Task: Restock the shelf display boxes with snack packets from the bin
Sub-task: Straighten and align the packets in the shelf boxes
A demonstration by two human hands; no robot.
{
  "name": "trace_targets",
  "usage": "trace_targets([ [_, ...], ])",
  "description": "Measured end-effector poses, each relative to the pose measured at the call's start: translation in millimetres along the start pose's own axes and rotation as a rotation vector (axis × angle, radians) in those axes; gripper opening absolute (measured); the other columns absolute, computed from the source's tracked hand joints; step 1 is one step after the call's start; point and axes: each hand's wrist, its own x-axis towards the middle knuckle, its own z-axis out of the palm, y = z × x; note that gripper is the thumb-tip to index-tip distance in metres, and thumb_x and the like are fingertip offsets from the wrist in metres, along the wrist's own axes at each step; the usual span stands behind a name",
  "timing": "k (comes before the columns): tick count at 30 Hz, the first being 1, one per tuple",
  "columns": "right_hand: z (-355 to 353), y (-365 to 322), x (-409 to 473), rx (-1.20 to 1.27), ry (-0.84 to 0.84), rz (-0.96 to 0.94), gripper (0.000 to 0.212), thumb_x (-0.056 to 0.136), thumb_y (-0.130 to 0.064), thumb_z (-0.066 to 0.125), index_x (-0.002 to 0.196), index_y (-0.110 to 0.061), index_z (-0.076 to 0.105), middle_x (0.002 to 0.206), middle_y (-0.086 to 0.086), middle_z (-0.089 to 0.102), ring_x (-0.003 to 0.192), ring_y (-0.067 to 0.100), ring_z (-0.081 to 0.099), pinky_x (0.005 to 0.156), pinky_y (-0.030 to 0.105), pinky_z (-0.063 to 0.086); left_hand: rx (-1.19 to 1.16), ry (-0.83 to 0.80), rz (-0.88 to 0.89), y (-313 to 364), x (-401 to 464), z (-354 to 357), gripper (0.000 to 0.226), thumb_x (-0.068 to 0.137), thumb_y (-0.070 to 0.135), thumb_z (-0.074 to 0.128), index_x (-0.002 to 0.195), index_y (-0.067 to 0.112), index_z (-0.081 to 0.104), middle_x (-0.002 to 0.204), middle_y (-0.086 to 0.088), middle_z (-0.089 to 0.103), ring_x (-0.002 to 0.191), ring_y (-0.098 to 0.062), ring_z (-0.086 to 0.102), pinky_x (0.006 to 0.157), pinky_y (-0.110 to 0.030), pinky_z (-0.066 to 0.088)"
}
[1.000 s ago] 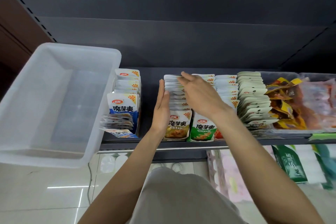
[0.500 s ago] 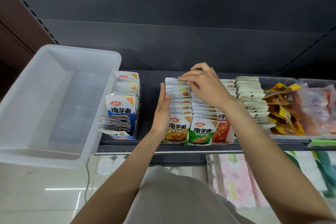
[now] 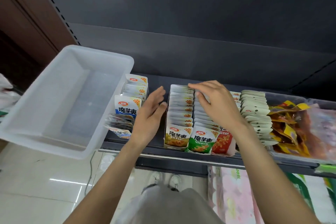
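Translucent bin [image 3: 54, 100] at left, tilted against shelf edge, apparently empty; left hand [image 3: 150, 114] flat and fingers straight beside yellow-packet display box [image 3: 179, 114], likely steadying it; right hand [image 3: 216, 103] fingers spread over green-packet row [image 3: 201, 132], probably pressing packets level

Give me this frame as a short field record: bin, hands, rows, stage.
bin: clear plastic bin, left of the rows, no packets visible inside
left hand: left hand, fingers straight, beside the yellow-front row, no grip on anything
right hand: right hand, fingers bent over the packet tops at the back of the green-front row
other rows: blue-front row next to the bin; red-front row right of the green one
shelf: dark shelf
stage: likely tidying the packed rows
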Motion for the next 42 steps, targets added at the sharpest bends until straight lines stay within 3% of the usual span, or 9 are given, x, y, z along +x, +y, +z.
trace_targets([
  [2,-3,-13,-2,0.038,0.023,-0.029,0.03,0.096,-0.015,0.051,0.123,-0.019,0.063,0.111,-0.001,0.069,0.103,0.017,0.063,0.088,0.038,0.051,0.165,0.072,0.151,9,-15,-21,0.037,0.094,0.039,0.044,0.129,0.027,0.053,0.109,0.037,0.058,0.104,0.009,0.056,0.089,-0.009,0.045],
  [5,-2,-43,-3,0.096,0.026,-0.096,0.029,0.095,-0.022,0.051,0.121,-0.022,0.064,0.108,-0.003,0.071,0.096,0.015,0.067,0.08,0.035,0.056,0.444,0.261,0.377,15,-29,-64,0.032,0.096,0.041,0.041,0.115,0.026,0.061,0.09,0.022,0.067,0.081,-0.008,0.063,0.063,-0.025,0.052],
  [8,12,-79,1,0.166,-0.051,-0.142,0.031,0.094,-0.024,0.055,0.124,-0.024,0.061,0.109,-0.007,0.069,0.096,0.012,0.065,0.079,0.035,0.056,0.581,0.335,0.431,6,-20,-113,0.027,0.09,0.027,0.047,0.111,0.022,0.063,0.085,0.02,0.064,0.085,-0.004,0.057,0.064,-0.018,0.045],
  [13,62,-108,31,0.187,-0.072,-0.014,0.032,0.095,-0.02,0.052,0.127,-0.023,0.058,0.127,-0.004,0.059,0.108,0.016,0.058,0.088,0.039,0.052,0.748,0.148,0.45,-23,28,-180,0.025,0.087,0.023,0.057,0.11,0.021,0.066,0.101,0.01,0.067,0.097,-0.009,0.056,0.088,-0.012,0.036],
  [18,86,-102,76,0.021,0.03,0.111,0.024,0.091,-0.006,0.057,0.107,-0.017,0.069,0.135,0.005,0.05,0.121,0.025,0.046,0.098,0.031,0.038,0.827,-0.096,0.524,-35,88,-188,0.016,0.086,0.019,0.067,0.101,0.023,0.071,0.097,0.001,0.068,0.085,-0.014,0.055,0.077,-0.021,0.042],
  [21,93,-102,90,-0.1,-0.049,0.172,0.023,0.091,-0.01,0.058,0.109,-0.019,0.069,0.144,0.006,0.041,0.13,0.027,0.035,0.1,0.042,0.042,0.894,-0.229,0.556,-40,114,-176,0.021,0.085,0.025,0.068,0.106,0.023,0.07,0.098,-0.003,0.063,0.091,-0.02,0.053,0.08,-0.026,0.043],
  [25,99,-104,93,-0.183,-0.097,0.226,0.028,0.092,-0.012,0.057,0.117,-0.02,0.067,0.148,0.004,0.036,0.134,0.027,0.03,0.103,0.043,0.04,1.007,-0.341,0.53,-44,132,-160,0.032,0.091,0.036,0.058,0.12,0.027,0.063,0.107,-0.003,0.054,0.103,-0.018,0.048,0.083,-0.024,0.037],
  [31,108,-101,98,-0.21,-0.152,0.251,0.026,0.093,-0.017,0.055,0.117,-0.019,0.067,0.151,0.004,0.031,0.137,0.025,0.025,0.104,0.04,0.038,1.043,-0.343,0.559,-46,142,-145,0.035,0.093,0.036,0.053,0.125,0.023,0.059,0.112,-0.004,0.054,0.107,-0.018,0.048,0.088,-0.026,0.038],
  [42,117,-89,106,-0.249,-0.121,0.126,0.004,0.084,-0.016,0.068,0.086,-0.013,0.067,0.145,0.002,0.041,0.134,0.022,0.032,0.087,0.037,0.047,1.167,-0.239,0.643,-52,136,-138,0.025,0.085,0.028,0.066,0.105,0.013,0.071,0.097,-0.009,0.062,0.091,-0.025,0.058,0.079,-0.035,0.046],
])
